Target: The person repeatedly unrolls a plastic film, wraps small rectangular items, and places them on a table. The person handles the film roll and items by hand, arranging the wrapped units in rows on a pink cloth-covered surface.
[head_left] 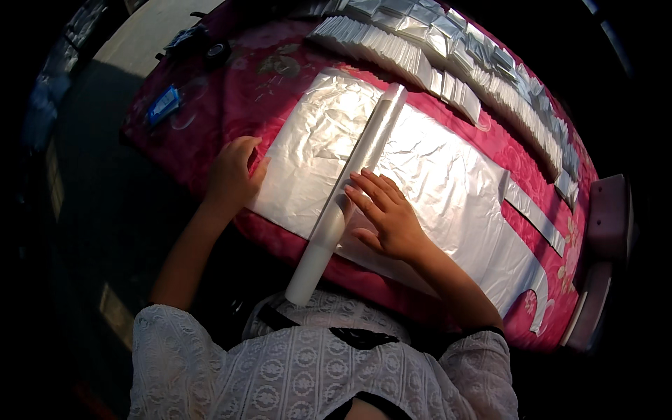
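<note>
A thin, glossy white plastic sheet (448, 175) lies flat and wrinkled in front of me, with two strap-like ends at its right. Slanting across it is a long, smooth, pale tube (311, 269), whose near end sticks out past the table edge toward my lap. My right hand (388, 217) rests on the tube and the sheet beside it, palm down with its fingers spread. At the sheet's left edge is my left hand (234, 175), fingers curved and thumb apart, holding nothing that I can see. Whether it touches the plastic is unclear.
A red flowered cloth (231, 105) covers the table. Rows of folded white plastic packets (392, 52) line the far and right side. A blue packet (164, 105) and a dark roll of tape (218, 52) lie at the left. Pink stools or chairs (607, 217) stand beyond the right edge.
</note>
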`<state>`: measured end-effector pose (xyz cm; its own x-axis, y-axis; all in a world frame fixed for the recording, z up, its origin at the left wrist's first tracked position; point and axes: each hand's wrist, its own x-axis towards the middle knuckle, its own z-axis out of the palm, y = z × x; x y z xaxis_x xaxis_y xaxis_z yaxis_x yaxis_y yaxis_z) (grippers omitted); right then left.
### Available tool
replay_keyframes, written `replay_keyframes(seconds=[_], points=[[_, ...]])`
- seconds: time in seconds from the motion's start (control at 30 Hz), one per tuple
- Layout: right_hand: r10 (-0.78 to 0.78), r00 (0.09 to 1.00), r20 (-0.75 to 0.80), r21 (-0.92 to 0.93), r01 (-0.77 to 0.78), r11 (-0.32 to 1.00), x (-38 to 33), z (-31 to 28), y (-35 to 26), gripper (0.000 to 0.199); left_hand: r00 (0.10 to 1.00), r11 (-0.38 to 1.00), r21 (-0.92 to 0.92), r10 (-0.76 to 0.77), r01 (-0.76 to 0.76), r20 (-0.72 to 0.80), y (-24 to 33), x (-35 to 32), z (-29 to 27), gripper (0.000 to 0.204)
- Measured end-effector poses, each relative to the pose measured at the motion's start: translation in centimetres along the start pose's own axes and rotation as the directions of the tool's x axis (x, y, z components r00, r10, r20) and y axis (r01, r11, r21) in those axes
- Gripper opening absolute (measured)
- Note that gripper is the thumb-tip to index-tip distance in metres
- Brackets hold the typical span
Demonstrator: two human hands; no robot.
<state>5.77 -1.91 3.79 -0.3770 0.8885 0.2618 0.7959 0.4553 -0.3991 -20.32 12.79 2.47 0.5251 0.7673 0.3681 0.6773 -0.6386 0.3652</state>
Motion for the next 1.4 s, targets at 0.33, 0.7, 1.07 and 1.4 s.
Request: replay_keyframes(seconds=[0.33, 0.7, 1.07, 1.4], points=[[0.03, 1.0, 0.01, 0.05, -0.03, 0.998, -0.1, 0.3, -0.6, 0.057, 0.974, 0.974, -0.159, 0.185, -0.164, 0.129, 4.9, 5.5, 4.4, 0.037], [0.062, 0.996, -0.071, -0.005, -0.063, 0.998, -2.2, -0.6, 0.2, 0.057, 0.893, 0.729, -0.595, -0.049, 0.338, 0.448, 7.0, 5.3, 4.5, 0.015], [0.079, 0.993, -0.088, -0.043, -0.083, 0.996, -2.1, -0.4, 1.7, 0.054, 0.701, 0.627, -0.436, -0.259, 0.645, 0.664, 3.5, 3.5, 2.2, 0.01], [0.098, 0.994, -0.037, -0.056, -0.1, 0.993, -1.8, 0.3, 2.1, 0.061, 0.373, 0.601, -0.157, -0.253, 0.784, 0.893, 1.6, 0.7, -3.2, 0.02]])
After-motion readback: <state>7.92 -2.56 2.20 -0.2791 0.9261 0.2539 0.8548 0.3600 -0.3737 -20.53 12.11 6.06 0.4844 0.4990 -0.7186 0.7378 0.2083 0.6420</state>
